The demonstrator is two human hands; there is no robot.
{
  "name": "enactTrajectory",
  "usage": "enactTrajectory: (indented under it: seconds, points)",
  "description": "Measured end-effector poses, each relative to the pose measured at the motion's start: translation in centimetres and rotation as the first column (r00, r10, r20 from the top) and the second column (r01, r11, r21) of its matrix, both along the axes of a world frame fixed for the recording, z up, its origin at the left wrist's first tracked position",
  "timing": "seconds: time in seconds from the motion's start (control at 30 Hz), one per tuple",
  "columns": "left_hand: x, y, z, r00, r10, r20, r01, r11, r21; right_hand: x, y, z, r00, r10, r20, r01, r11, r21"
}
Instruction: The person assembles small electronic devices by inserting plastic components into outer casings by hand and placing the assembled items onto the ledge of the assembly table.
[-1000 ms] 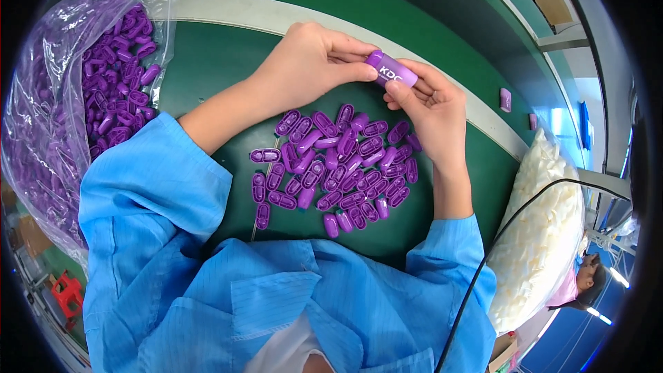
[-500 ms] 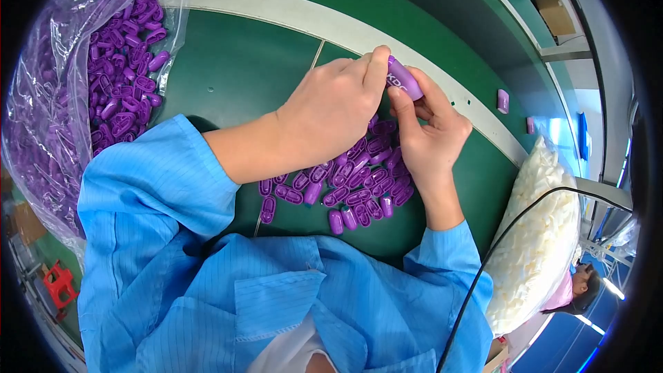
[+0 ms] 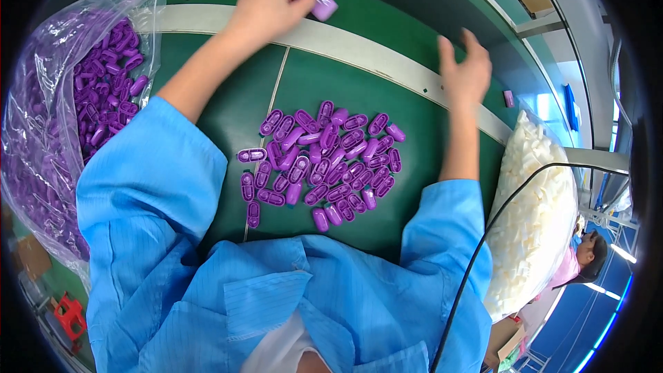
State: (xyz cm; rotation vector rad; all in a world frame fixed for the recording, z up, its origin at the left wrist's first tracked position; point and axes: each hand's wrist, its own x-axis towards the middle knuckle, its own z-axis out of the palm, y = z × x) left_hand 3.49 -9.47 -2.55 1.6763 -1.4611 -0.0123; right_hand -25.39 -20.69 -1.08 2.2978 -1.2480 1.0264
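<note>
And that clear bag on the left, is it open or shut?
Open: the clear bag gapes on its right side, where the purple pieces inside show bare, without film over them.

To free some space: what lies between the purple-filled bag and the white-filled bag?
Head view: a pile of purple parts on the table, between the left sleeve and right sleeve.
</note>
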Motion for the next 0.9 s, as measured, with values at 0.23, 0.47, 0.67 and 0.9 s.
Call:
enactTrajectory:
  seconds: [0.23, 0.47, 0.67, 0.9]
  points:
    - [2.2, 0.8, 2.0, 0.973, 0.161, 0.162, -0.188, 0.968, 0.167, -6.3, -4.9, -0.2, 0.899, -0.321, -0.297, 0.427, 0.790, 0.439]
    - [-7.5, 7.8, 4.9, 0.835, -0.539, 0.115, 0.482, 0.815, 0.321, -0.9, 2.8, 2.3, 0.989, 0.018, 0.146, -0.093, 0.849, 0.520]
    - [-7.6, 7.9, 4.7, 0.784, -0.614, 0.093, 0.468, 0.683, 0.561, 3.0, 8.0, 3.0, 0.795, 0.015, 0.606, -0.582, 0.301, 0.756]
    - [-3.8, 4.9, 2.9, 0.455, -0.229, -0.861, 0.647, 0.749, 0.142, 3.9, 8.5, 2.0, 0.512, -0.273, 0.814, -0.844, 0.014, 0.536]
